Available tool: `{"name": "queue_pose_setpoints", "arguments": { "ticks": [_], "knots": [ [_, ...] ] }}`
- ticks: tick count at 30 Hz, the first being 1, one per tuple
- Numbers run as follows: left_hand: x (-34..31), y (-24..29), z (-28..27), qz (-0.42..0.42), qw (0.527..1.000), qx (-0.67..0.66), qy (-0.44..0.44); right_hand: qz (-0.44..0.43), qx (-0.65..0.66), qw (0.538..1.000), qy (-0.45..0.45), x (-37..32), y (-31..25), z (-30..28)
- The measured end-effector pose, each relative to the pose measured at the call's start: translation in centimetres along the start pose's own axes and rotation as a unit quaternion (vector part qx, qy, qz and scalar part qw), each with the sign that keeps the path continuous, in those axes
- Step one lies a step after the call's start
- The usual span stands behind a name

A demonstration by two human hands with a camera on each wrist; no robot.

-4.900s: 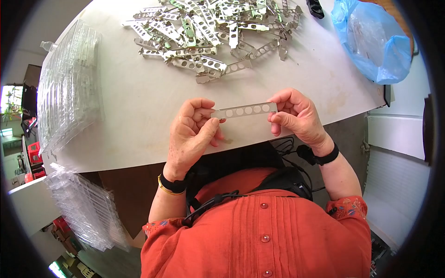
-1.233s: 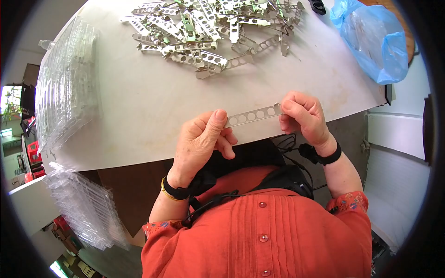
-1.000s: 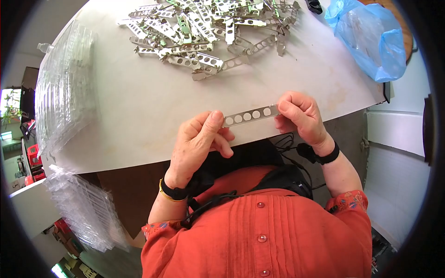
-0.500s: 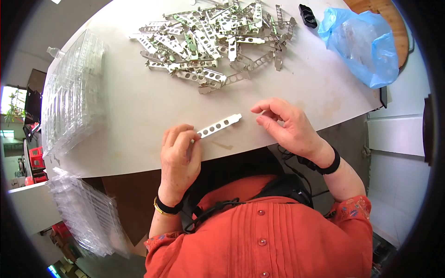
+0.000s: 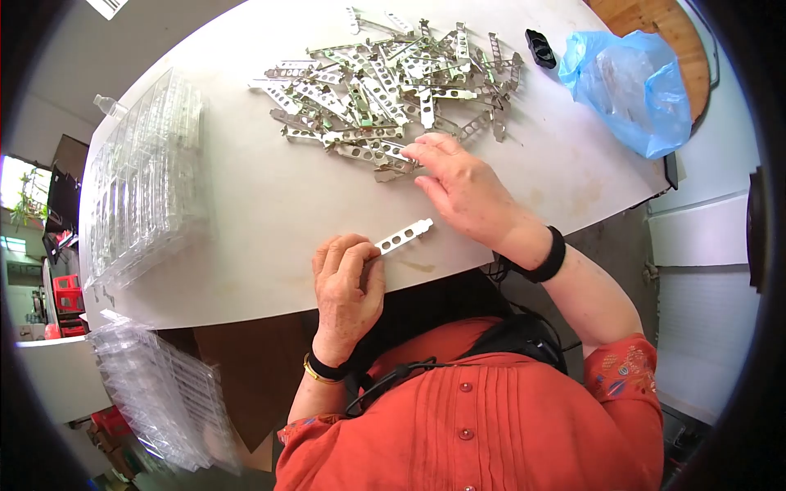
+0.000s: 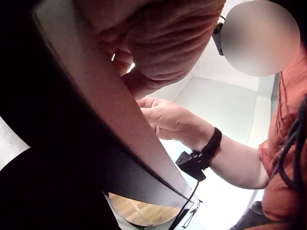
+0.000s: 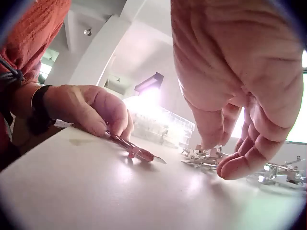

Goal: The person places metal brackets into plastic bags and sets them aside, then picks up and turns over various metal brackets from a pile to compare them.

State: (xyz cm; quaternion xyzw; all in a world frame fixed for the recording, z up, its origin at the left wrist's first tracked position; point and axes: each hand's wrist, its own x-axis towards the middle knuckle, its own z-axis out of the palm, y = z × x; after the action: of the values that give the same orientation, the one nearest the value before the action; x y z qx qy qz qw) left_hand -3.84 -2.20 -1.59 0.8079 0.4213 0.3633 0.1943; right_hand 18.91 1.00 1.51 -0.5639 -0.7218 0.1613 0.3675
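My left hand (image 5: 345, 282) is low over the table near its front edge and pinches one end of a perforated metal slot bracket (image 5: 403, 238). The bracket's far end points up and right, and the held end is hidden under the fingers. In the right wrist view the same bracket (image 7: 136, 149) lies close over the tabletop. My right hand (image 5: 475, 192) is at the near edge of a heap of similar metal brackets (image 5: 381, 90). Its fingers (image 7: 254, 160) reach down, loosely bent, with thumb and fingers apart and nothing held between them.
Clear plastic trays (image 5: 147, 180) stand stacked on the left of the white table (image 5: 262, 262), and another stack (image 5: 168, 397) sits lower, beside the table. At the right back are a blue plastic bag (image 5: 634, 98) and a small black object (image 5: 540, 49).
Both hands held the bracket up before. The right hand has let go and moved up-left to the heap, while the left hand has lowered the bracket to the table.
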Motion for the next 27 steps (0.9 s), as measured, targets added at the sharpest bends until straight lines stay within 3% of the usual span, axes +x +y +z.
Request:
{"name": "queue_pose_setpoints", "arguments": {
  "ticks": [9, 14, 17, 21, 24, 27],
  "knots": [
    [-0.1, -0.4, 0.0, 0.001, 0.999, -0.025, 0.026, 0.054, -0.106, 0.992, -0.042, 0.6, 0.2, -0.6],
    [-0.2, -0.6, 0.1, 0.004, 0.999, -0.033, 0.033, 0.036, -0.175, 0.983, 0.035, 0.4, 2.4, -2.9],
    [-0.2, -0.5, 0.2, 0.004, 0.999, -0.032, 0.036, 0.075, -0.234, 0.969, 0.019, 0.0, 3.3, -4.2],
    [-0.2, -0.5, 0.1, 0.003, 0.999, -0.029, 0.035, 0.072, -0.272, 0.959, 0.021, -0.2, 1.8, -4.5],
    [-0.2, -0.5, 0.2, 0.002, 0.999, -0.025, 0.034, 0.006, -0.275, 0.96, 0.054, 0.0, 1.2, -4.0],
    [-0.2, -0.4, 0.2, 0.004, 0.999, -0.026, 0.037, 0.004, -0.252, 0.967, 0.029, 0.2, 1.0, -3.4]
  ]
}}
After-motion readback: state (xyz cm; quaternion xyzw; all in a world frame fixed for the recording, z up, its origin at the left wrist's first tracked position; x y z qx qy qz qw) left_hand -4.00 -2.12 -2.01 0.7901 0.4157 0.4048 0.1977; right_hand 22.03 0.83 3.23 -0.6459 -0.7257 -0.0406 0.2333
